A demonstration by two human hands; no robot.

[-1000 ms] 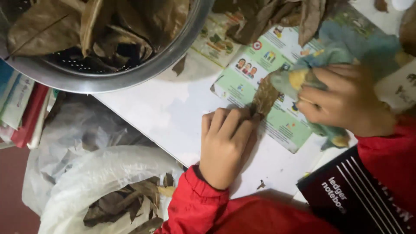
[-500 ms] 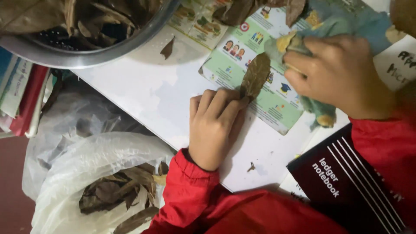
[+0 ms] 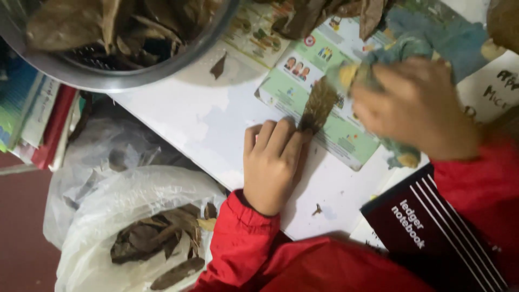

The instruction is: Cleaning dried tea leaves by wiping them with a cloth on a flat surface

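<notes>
Left hand (image 3: 273, 162) flat, fingers pinning dry brown leaf (image 3: 319, 103) to white desk (image 3: 184, 116); right hand (image 3: 419, 105), blurred, gripping blue-green cloth (image 3: 432, 38) just beside leaf.

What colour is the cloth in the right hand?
The cloth gripped by the right hand is blue-green with yellow patches; it shows in the head view, somewhat blurred.
</notes>
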